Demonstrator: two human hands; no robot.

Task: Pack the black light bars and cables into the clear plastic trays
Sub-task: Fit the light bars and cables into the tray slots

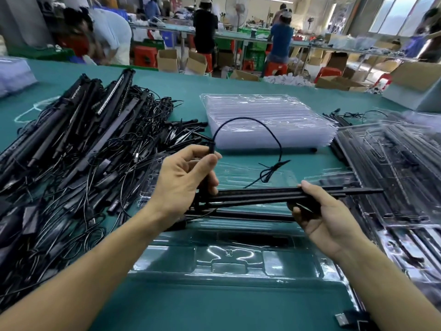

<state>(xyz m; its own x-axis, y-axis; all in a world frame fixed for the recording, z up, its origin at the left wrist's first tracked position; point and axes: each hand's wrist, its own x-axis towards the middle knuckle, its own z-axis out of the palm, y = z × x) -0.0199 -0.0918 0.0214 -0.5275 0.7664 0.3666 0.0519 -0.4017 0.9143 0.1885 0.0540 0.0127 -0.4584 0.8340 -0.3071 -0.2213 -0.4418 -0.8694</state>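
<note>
In the head view both forearms reach forward over the teal table (214,306), holding a bundle of black light bars (257,195) level, just above an open clear plastic tray (229,261). The left hand (183,180), its back to the camera, curls its lower fingers round the bundle's left end while thumb and forefinger pinch the plug of a black cable (262,129) that loops up and over. The right hand (327,216), palm up, wraps its fingers under the bars near their right end, thumb on top.
</note>
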